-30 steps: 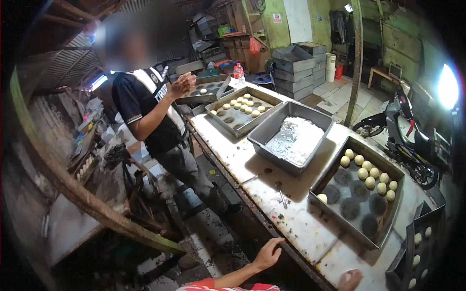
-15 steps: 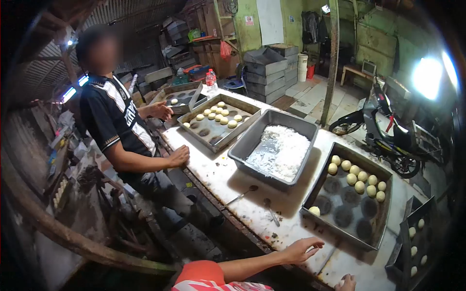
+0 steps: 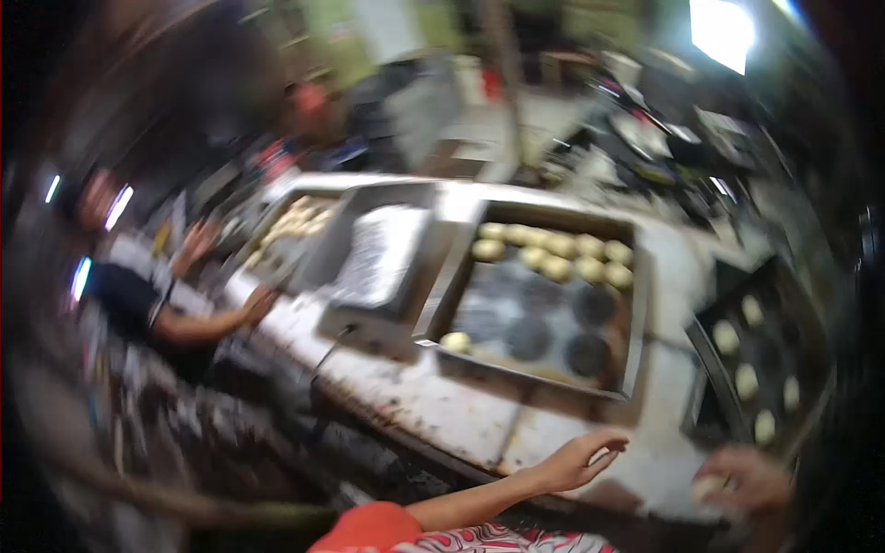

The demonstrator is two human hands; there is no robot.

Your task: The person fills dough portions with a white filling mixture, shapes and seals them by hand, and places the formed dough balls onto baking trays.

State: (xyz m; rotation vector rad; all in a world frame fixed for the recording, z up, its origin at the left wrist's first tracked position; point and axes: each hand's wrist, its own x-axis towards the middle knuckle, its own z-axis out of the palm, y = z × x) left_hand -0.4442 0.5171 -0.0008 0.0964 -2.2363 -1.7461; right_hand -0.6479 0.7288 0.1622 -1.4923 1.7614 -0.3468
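Dough ball [image 3: 709,488], blurred, sits clasped in the right hand [image 3: 751,481] near the surface [image 3: 452,417]; likely light, soft, easily dented, best cradled round its sides. Left hand [image 3: 583,463]: thumb and fingers apart, empty.

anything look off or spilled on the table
One ball sits alone in the near left corner of the central tray, apart from the cluster along its far side. Dark specks, perhaps spilled crumbs, dot the near edge of the table.

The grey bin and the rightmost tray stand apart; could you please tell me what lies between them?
The head view shows a wide tray of pale balls between the grey bin and the rightmost tray, with table either side.
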